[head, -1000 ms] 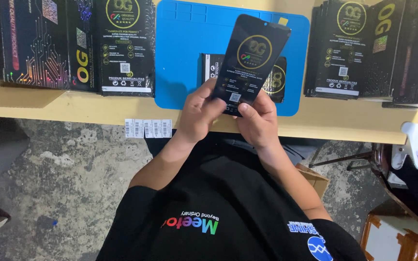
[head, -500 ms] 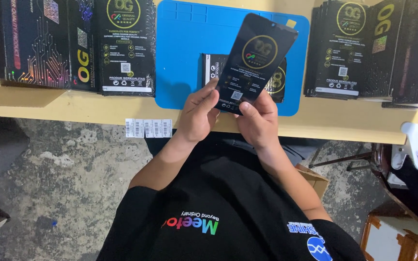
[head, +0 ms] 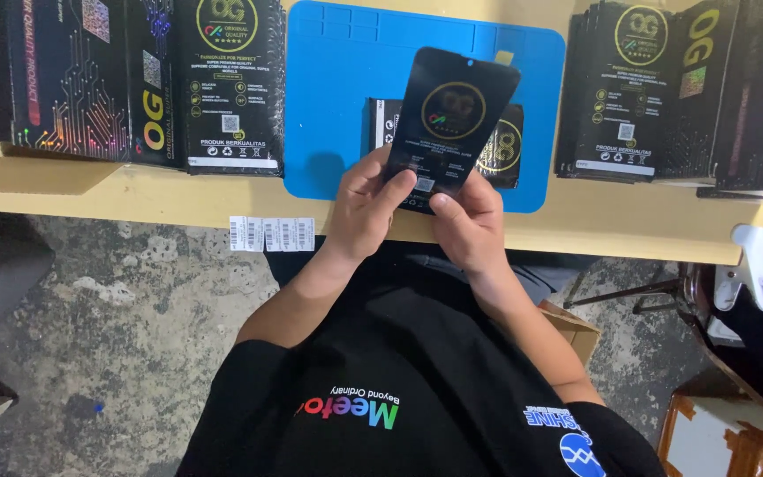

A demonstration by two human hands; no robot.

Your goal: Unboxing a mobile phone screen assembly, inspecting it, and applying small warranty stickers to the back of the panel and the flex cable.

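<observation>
Hands meet at the lower end of a black phone screen panel [head: 454, 124], held above the near edge of the blue work mat [head: 337, 106]. Left hand [head: 366, 208] pinches its lower left edge, thumb on the face; right hand [head: 470, 221] closes on the bottom edge. The panel's long axis runs away from the body, tilted slightly right, notch end farthest. Both hands are equally near.
</observation>
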